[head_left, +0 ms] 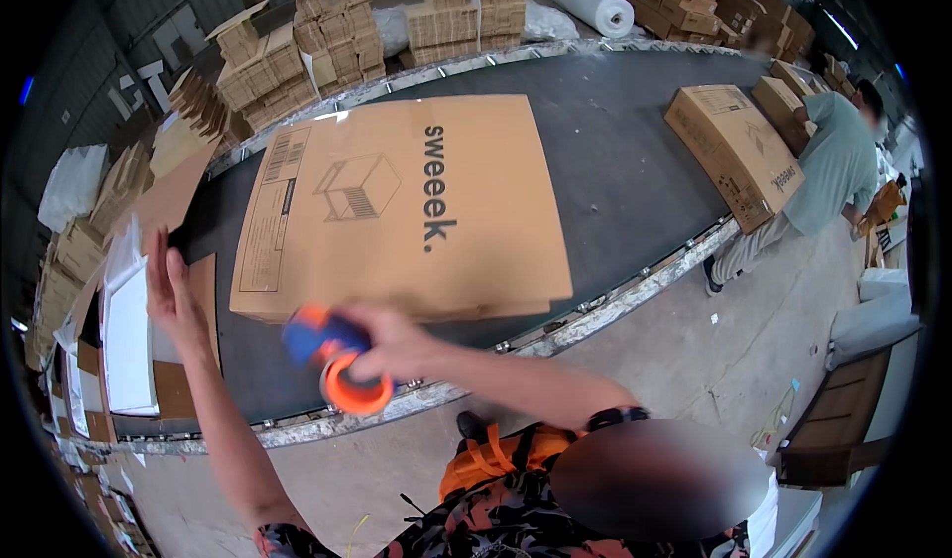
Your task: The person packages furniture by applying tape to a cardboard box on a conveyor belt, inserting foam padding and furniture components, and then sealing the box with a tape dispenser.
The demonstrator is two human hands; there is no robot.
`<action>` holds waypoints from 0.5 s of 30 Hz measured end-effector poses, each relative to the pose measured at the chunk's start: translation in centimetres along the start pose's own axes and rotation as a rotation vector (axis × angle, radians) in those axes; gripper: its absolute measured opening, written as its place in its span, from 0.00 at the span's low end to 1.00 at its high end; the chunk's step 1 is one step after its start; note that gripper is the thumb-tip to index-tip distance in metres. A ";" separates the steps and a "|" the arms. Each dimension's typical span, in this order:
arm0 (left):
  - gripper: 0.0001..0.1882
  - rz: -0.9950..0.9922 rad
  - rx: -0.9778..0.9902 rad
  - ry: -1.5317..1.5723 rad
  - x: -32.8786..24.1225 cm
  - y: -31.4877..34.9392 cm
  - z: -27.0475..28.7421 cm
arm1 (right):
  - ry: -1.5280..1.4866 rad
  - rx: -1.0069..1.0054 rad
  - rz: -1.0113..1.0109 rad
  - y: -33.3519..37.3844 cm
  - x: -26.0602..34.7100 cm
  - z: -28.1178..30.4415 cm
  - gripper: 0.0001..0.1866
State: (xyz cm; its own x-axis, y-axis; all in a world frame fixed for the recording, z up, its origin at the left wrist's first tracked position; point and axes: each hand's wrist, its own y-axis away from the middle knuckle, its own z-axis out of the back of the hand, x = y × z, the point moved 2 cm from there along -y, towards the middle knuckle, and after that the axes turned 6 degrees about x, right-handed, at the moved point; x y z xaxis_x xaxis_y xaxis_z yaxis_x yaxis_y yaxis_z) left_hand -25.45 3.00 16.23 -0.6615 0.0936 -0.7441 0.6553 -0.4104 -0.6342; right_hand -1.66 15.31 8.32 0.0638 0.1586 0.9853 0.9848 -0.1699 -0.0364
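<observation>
My right hand (392, 342) is closed round a blue and orange tape dispenser (335, 336), blurred by motion, at the near edge of a large flat cardboard box (486, 211). That box lies closed on the dark conveyor belt (625, 141), with a line drawing and print on top. Raised with its fingers stretched out, my left hand (175, 290) is beside an open carton (203, 330) at the left. White panels (129, 335) and white wrapping show inside that carton. Whether the left hand touches a flap I cannot tell.
On the right, a co-worker (838, 156) in a pale green top stands by another closed box (734, 146). Stacks of flat cardboard (337, 37) and a white roll (593, 8) line the belt's far side. The belt's worn metal rail (635, 295) runs in front of me.
</observation>
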 end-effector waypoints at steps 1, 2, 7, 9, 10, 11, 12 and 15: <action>0.24 0.035 -0.004 -0.028 1.1 0.9 0.0 | -0.056 -0.162 0.141 0.1 -1.0 3.2 0.34; 0.24 0.068 -0.001 -0.038 3.0 1.9 -0.6 | -0.029 -0.273 0.140 -0.7 -2.0 6.8 0.33; 0.25 0.319 0.252 -0.398 7.0 7.6 -5.7 | 0.442 -0.628 -0.029 -6.3 1.1 15.3 0.26; 0.26 0.301 0.356 -0.550 7.8 10.3 -11.1 | 0.489 -0.623 -0.114 -8.9 1.0 17.9 0.24; 0.27 0.135 0.408 -0.700 8.8 11.7 -13.6 | 0.370 -0.701 -0.202 -11.0 -0.6 18.7 0.22; 0.29 0.118 0.453 -0.752 8.2 12.8 -15.9 | 0.450 -0.718 -0.247 -12.1 -0.1 18.7 0.24; 0.30 0.096 0.493 -0.807 7.3 13.7 -18.1 | 0.461 -0.620 -0.323 -13.6 -0.4 19.0 0.29; 0.30 0.187 0.526 -0.885 7.2 14.2 -18.3 | 0.628 -0.390 -0.345 -15.3 0.8 19.1 0.38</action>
State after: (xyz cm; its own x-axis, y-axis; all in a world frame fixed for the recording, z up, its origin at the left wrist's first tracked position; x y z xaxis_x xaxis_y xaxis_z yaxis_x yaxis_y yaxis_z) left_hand -14.26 14.42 -1.96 -0.7357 -0.6225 -0.2668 0.6738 -0.7125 -0.1957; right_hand -13.57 36.62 6.51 -0.4495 -0.2915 0.8444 0.7978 -0.5562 0.2327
